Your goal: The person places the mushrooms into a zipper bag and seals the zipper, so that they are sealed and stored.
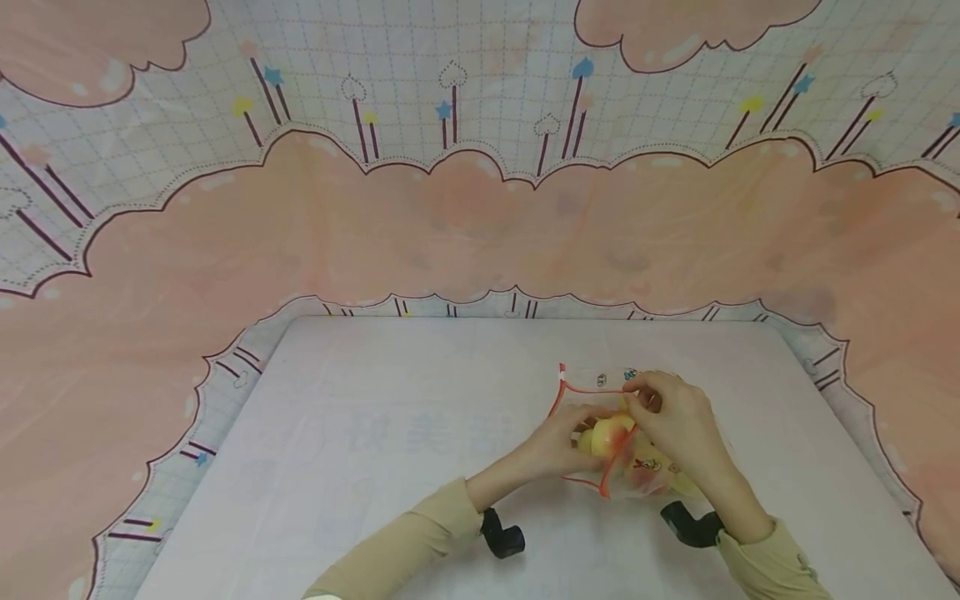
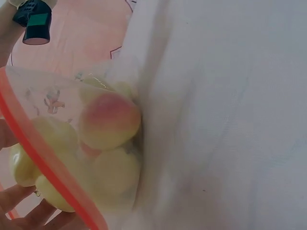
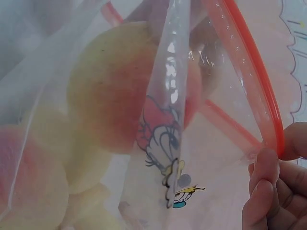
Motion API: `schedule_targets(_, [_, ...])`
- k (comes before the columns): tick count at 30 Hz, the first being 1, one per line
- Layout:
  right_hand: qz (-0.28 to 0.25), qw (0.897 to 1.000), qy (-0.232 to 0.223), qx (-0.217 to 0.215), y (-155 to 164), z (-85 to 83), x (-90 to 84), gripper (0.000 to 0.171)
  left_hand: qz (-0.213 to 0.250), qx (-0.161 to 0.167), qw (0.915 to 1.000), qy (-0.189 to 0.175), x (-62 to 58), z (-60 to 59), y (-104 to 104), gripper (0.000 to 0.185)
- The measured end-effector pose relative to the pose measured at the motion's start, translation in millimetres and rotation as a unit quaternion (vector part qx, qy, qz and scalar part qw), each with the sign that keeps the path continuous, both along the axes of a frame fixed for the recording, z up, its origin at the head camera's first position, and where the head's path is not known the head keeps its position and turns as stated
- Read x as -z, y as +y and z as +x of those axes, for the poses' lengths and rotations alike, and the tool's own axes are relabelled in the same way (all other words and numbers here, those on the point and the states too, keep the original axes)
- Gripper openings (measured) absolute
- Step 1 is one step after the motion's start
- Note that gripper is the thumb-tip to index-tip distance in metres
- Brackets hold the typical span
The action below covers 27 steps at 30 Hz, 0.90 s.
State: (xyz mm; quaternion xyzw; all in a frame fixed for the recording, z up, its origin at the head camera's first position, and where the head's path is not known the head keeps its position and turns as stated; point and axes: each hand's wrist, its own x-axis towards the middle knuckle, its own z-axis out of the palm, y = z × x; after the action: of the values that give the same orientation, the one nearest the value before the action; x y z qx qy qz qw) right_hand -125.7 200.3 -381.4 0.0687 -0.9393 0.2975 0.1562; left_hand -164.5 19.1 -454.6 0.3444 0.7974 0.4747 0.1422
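Observation:
A clear zip bag (image 1: 602,483) with a red-orange zip edge and cartoon prints lies on the right half of the table. Its mouth faces left. My left hand (image 1: 566,437) reaches into that mouth, fingers curled round a yellow-and-red peach (image 1: 609,435). Several more peaches (image 2: 109,120) sit inside the bag, blurred by the plastic. With thumb and fingertips, my right hand (image 1: 678,417) pinches the upper zip edge (image 3: 268,115) and holds the mouth apart. The plastic partly covers my left fingers in the left wrist view.
The white table (image 1: 337,417) spreads out to the left of the bag. Dark wrist-worn devices (image 1: 502,537) hang below both wrists. Behind the table is a patterned pink-and-white cloth (image 1: 450,233).

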Motion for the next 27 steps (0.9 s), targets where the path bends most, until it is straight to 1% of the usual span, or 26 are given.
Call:
schedule_targets(3, [-0.003,1.000,0.000,-0.002,-0.4,0.5,-0.7,0.008,-0.020,-0.001,0.9998,0.008,1.5,-0.2,0.8,0.060])
schedule_targets(7, [-0.005,1.000,0.003,-0.004,-0.6,0.6,-1.3,0.008,-0.045,0.002,0.9986,0.028,2.0,-0.2,1.7,0.062])
schedule_targets(10, [-0.001,1.000,0.010,-0.005,-0.7,0.3,-0.8,0.007,-0.056,0.005,0.9979,0.033,2.6,0.2,1.7,0.064])
schedule_targets(16, [0.003,1.000,0.026,-0.006,-0.8,-0.8,0.3,0.008,-0.056,0.002,0.9983,0.013,3.0,-0.1,0.7,0.065])
schedule_targets(23, [0.005,1.000,0.010,-0.002,-0.3,-0.5,0.6,0.007,-0.051,-0.011,0.9987,-0.004,0.5,0.2,-1.8,0.058])
schedule_targets(27, [0.004,1.000,0.009,-0.002,0.5,-0.5,1.5,0.007,-0.036,-0.018,0.9991,-0.013,-1.3,1.3,-4.6,0.054])
